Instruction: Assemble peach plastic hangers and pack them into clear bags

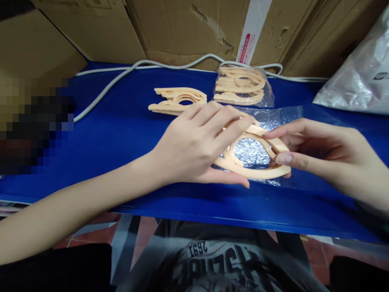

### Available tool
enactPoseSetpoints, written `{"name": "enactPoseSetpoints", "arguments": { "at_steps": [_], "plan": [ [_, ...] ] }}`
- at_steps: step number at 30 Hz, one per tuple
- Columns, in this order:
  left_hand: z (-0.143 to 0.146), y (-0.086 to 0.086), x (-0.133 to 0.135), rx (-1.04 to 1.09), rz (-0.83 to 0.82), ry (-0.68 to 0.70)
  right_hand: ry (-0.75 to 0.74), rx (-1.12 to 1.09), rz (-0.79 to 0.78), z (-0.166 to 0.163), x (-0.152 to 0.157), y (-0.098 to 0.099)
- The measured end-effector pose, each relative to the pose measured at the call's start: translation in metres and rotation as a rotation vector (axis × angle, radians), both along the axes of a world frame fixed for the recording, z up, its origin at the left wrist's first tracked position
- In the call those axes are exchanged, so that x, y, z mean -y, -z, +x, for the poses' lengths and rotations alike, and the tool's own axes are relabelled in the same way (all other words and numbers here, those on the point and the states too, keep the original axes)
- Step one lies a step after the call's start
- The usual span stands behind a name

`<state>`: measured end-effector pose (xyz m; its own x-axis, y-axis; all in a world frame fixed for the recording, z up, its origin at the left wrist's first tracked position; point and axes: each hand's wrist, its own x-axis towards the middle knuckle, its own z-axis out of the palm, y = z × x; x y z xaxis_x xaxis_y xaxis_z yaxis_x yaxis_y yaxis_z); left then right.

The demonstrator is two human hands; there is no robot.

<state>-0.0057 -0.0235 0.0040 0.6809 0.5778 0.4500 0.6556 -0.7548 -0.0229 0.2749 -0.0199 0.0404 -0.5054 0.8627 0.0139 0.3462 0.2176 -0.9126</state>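
Beige plastic folding hangers [264, 173] lie together on a clear plastic bag [290, 115] in front of me. My left hand [197, 142] is laid over their left part, its fingers across the top and its thumb along the near edge, so it hides much of them. At the right end, my right hand [322, 150] pinches the curved rim between thumb and fingers. Beyond my left hand rests another set of beige hangers [196, 96], unwrapped. More hangers in a clear bag [240, 83] lie at the back.
A blue tabletop [121, 150] carries everything. A white cable [118, 77] snakes along its back edge. Cardboard boxes [188, 32] stand behind, and a grey-white plastic sack [358, 81] is at the back right. A pixelated patch hides the left side.
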Motion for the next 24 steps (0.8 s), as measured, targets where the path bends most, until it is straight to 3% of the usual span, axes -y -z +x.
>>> {"name": "enactPoseSetpoints", "arguments": {
  "at_steps": [3, 8, 16, 20, 24],
  "plan": [
    [-0.008, 0.007, -0.011, 0.035, -0.019, -0.021, 0.051, 0.018, 0.067, 0.007, -0.007, 0.002],
    [-0.022, 0.016, -0.030, 0.052, -0.050, -0.013, 0.013, -0.027, 0.102, 0.014, -0.017, 0.009],
    [-0.025, 0.011, -0.032, -0.012, -0.049, -0.014, 0.110, 0.052, 0.137, 0.012, -0.017, 0.004],
    [-0.020, 0.008, -0.026, -0.022, -0.061, -0.054, 0.068, 0.210, 0.378, 0.015, -0.020, 0.009],
    [-0.012, 0.005, -0.016, -0.015, -0.065, -0.057, -0.100, 0.392, 0.713, 0.016, -0.021, 0.017]
  ]
}}
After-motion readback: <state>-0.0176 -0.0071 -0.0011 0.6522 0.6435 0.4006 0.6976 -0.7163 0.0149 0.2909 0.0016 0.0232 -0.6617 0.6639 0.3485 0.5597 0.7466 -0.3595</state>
